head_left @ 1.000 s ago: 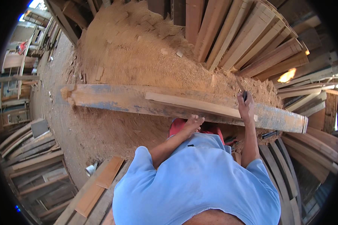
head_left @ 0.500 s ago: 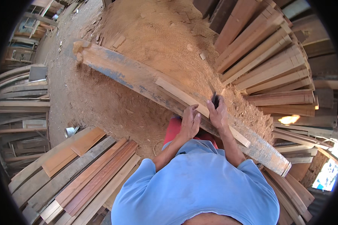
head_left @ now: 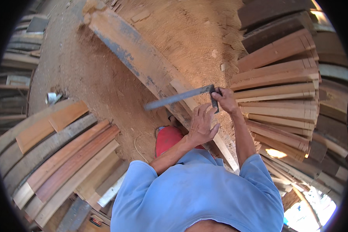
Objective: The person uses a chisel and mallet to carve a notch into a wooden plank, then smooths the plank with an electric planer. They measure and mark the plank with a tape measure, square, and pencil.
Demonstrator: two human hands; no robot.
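In my right hand is a try square, its dark stock gripped by my fingers. The square's long grey blade points left, held across and above the work. My left hand is just below the stock, fingers extended and thumb apart, over a narrow pale wood strip. Whether that palm rests on the strip cannot be told. The strip lies lengthwise on a long worn plank with patches of grey-blue, which slants from far left to near right. My left hand and the blade hide part of the strip.
Stacked boards fan out along the right side. More boards lie at the near left, with a white cup-like container just beyond them. Sawdust covers the ground around the plank.
My right hand has raised and turned the try square, so its blade now reaches left over the strip. The view has swung, and the plank appears steeper. My left hand's fingers are straighter.
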